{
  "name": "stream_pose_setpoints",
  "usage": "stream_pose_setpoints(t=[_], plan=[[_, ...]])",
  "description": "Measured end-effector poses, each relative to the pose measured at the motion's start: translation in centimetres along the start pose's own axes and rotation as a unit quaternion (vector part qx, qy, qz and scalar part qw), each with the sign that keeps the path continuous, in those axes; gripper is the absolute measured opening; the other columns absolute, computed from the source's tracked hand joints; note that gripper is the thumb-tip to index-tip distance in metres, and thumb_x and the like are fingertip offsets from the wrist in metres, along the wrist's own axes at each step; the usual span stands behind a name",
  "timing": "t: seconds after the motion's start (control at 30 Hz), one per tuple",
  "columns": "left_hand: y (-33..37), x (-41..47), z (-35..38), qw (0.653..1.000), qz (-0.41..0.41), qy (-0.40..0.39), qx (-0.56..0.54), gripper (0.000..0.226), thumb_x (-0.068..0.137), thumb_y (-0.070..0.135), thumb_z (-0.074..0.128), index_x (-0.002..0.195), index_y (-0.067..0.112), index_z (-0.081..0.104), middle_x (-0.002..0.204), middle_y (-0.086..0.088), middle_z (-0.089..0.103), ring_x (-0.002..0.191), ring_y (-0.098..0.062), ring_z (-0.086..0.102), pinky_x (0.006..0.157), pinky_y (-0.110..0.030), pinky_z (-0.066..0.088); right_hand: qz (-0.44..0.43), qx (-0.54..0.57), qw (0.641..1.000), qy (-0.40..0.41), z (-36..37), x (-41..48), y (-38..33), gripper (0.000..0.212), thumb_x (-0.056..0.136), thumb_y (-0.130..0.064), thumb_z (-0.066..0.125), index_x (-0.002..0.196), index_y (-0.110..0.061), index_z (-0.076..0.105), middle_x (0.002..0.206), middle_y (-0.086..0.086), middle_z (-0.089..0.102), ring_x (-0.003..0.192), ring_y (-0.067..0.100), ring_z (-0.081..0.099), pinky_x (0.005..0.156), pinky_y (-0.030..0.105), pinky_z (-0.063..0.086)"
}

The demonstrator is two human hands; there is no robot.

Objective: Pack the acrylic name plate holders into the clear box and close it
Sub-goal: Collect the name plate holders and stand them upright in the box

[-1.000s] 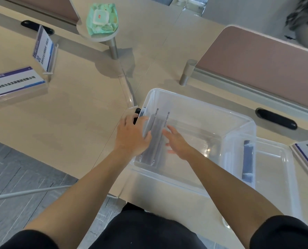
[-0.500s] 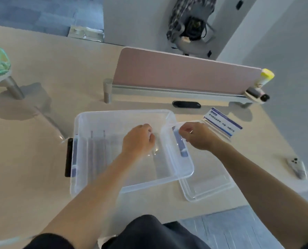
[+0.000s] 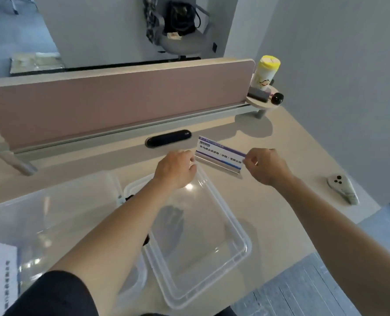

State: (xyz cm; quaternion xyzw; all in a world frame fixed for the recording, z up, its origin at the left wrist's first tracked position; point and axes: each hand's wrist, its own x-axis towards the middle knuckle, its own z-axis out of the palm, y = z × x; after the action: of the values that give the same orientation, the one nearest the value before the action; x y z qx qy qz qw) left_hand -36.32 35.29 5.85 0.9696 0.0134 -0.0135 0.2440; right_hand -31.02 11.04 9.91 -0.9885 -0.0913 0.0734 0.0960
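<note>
Lying at far left in the clear box [image 3: 52,215] is a printed name plate holder [image 3: 1,277], text blurred. Your left hand [image 3: 175,171] and right hand [image 3: 265,166] pinch the ends of another holder [image 3: 220,157] on the table [image 3: 292,213], beyond the lid [image 3: 203,242].

Surface: light beige desk [image 3: 287,215], pink divider panel [image 3: 121,106] along its far edge.
Left: clear box [image 3: 52,213], open.
Centre: clear lid [image 3: 232,226], lying just beside the box.
Beyond the lid: acrylic name plate holder [image 3: 220,157] with blue-and-white card, resting on the desk.
Far edge: black oval cable grommet [image 3: 169,138].
Right: white remote-like controller [image 3: 343,189], well apart from the lid.
</note>
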Motion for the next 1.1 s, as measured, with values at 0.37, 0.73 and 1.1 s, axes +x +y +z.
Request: stream_pose_setpoints(t=[0.37, 0.73, 1.1], plan=[[4.5, 17.3, 8.6, 0.953, 0.096, -0.064, 0.280, 0.042, 0.085, 0.009, 0.058, 0.126, 0.017, 0.056, 0.127, -0.002, 0.057, 0.119, -0.023, 0.048, 0.099, -0.038, 0.040, -0.145, -0.149, 0.969, -0.134, 6.1, 15.7, 6.4, 0.039, 0.094, -0.040, 0.055, 0.126, -0.017, 0.056, 0.122, 0.007, 0.062, 0.111, 0.030, 0.060, 0.085, 0.037, 0.047], [7.0, 21.0, 11.7, 0.909, 0.029, -0.209, 0.358, 0.036, 0.090, 0.009, 0.051, 0.119, 0.028, 0.061, 0.109, -0.007, 0.067, 0.098, -0.030, 0.064, 0.067, -0.030, 0.038, -0.196, -0.148, 0.954, -0.172, 6.9, 18.3, 8.5, 0.027, 0.090, -0.015, 0.055, 0.115, -0.021, 0.063, 0.112, 0.008, 0.066, 0.101, 0.031, 0.065, 0.073, 0.032, 0.039], [8.7, 16.1, 6.7, 0.991, -0.067, -0.051, 0.105, 0.015, 0.090, 0.038, 0.054, 0.091, 0.026, 0.062, 0.085, -0.006, 0.067, 0.081, -0.032, 0.062, 0.059, -0.030, 0.037, -0.072, 0.314, 0.943, -0.080, -0.7, 18.5, 7.2, 0.083, 0.080, -0.056, 0.072, 0.148, -0.027, 0.033, 0.146, 0.003, 0.050, 0.125, 0.021, 0.053, 0.095, 0.038, 0.048]])
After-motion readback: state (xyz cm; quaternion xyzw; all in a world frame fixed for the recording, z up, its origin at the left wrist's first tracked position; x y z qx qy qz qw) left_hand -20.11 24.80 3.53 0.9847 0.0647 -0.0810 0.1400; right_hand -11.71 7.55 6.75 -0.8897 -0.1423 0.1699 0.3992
